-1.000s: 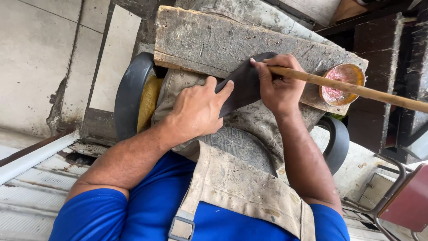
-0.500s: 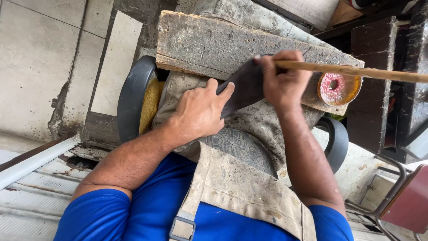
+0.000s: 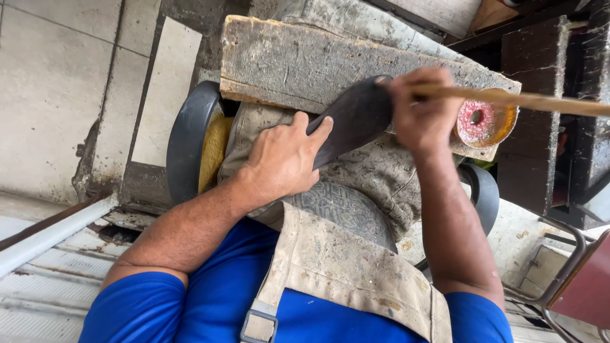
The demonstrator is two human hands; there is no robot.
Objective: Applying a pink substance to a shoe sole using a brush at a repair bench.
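Pale tiled flooring (image 3: 57, 82) fills the left of the view, and a rough, weathered wooden plank (image 3: 305, 60) serves as the surface across the person's lap. On its near edge lies a dark, flat, curved blade (image 3: 352, 117), tilted so that its broad end points toward the left hand. That left hand (image 3: 283, 159) lies flat, fingers spread and extended, with the fingertips pressing on the lower end of the blade and the palm on the stained canvas apron (image 3: 356, 254) beneath it; it grips nothing. The right hand (image 3: 422, 111) is closed in a fist around a long, light wooden handle (image 3: 540, 100) where it meets the upper end of the blade, and the handle runs off to the right edge of the view. Just behind the right hand, partly hidden by it, sits a round disc with a reddish face, a yellow rim and a hole in the middle (image 3: 486, 121), at the right end of the plank. Under the apron a dark tyre-like ring (image 3: 187, 140) curves round on the left, with a yellow pad (image 3: 213, 149) inside it. Blue sleeves cover both upper arms. At the far right stands dark wooden furniture (image 3: 540, 95), with a red metal-framed chair (image 3: 584, 279) below it.
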